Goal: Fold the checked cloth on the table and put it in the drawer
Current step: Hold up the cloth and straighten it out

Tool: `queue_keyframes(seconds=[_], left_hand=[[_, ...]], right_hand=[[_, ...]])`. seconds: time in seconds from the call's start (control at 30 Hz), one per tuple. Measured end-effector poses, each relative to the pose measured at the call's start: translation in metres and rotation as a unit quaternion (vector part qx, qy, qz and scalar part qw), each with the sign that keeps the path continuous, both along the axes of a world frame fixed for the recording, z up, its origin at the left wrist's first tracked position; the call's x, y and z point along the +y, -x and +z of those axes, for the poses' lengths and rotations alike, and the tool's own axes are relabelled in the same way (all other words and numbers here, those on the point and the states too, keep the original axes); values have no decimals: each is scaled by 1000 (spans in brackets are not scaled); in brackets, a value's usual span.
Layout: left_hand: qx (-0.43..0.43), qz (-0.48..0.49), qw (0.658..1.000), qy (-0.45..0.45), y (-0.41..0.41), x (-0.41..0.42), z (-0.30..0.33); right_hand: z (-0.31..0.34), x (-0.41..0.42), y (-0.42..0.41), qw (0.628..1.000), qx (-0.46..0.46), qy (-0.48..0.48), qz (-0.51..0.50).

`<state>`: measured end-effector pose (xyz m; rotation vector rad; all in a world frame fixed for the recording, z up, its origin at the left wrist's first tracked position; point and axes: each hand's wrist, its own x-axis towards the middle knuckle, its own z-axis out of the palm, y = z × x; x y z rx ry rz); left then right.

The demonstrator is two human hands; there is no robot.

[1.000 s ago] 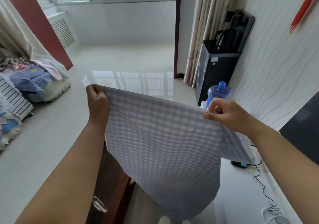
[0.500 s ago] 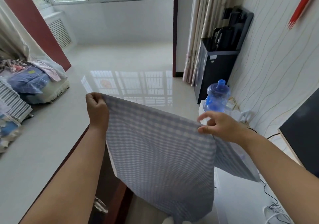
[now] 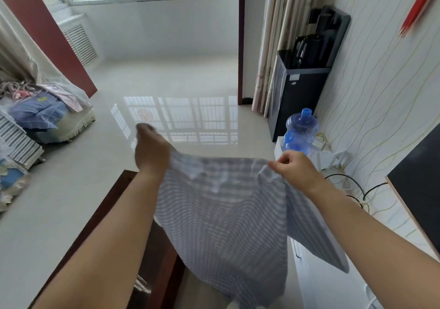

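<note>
The blue-and-white checked cloth (image 3: 226, 225) hangs in the air in front of me, held by its top edge. My left hand (image 3: 151, 151) grips the top left corner in a closed fist. My right hand (image 3: 294, 169) pinches the top right part between thumb and fingers, and a flap of cloth trails down past my right forearm. The top edge sags between the hands. The cloth's lower end hangs over the dark brown wooden table (image 3: 114, 196) below. No drawer can be made out.
A blue water jug (image 3: 300, 133) stands on a white cabinet (image 3: 333, 285) at right, with cables beside it. Behind it is a black water dispenser (image 3: 302, 89) with a kettle. A black screen (image 3: 419, 189) is at far right. Piled bedding (image 3: 40, 113) lies at left.
My hands have come closer together and moved lower in the view, so the cloth's top edge has gone slack and sags. The view has tilted, showing more of the table edge.
</note>
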<state>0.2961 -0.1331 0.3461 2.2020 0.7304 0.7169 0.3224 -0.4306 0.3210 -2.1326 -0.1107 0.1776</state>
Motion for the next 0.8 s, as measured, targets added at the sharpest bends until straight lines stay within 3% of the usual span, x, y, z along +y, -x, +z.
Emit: queue_keyframes(seconds=[0.07,0.13,0.2,0.27,0.37,0.6,0.73,0.8], left_hand=[[-19,-97,991,-89,5,-42,7],[20,-250,960,-126,14,-81,17],[104,-399,905,-109,20,-102,27],[196,-479,852,-79,20,-104,35],[247,-499,828,-65,16,-93,38],[267,-492,823,-95,12,-91,37],[254,-488,831,-79,11,-80,43],[249,-495,830,-65,10,-76,49]], right_hand=[[6,20,-1,999,-36,34,2],[14,39,3,994,-76,61,43],[22,50,9,984,-112,80,110],[24,51,12,981,-120,39,146],[22,47,16,984,-102,-69,130],[8,22,21,982,-55,-132,121],[-27,-7,44,985,-143,72,67],[-48,-14,52,976,-165,121,74]])
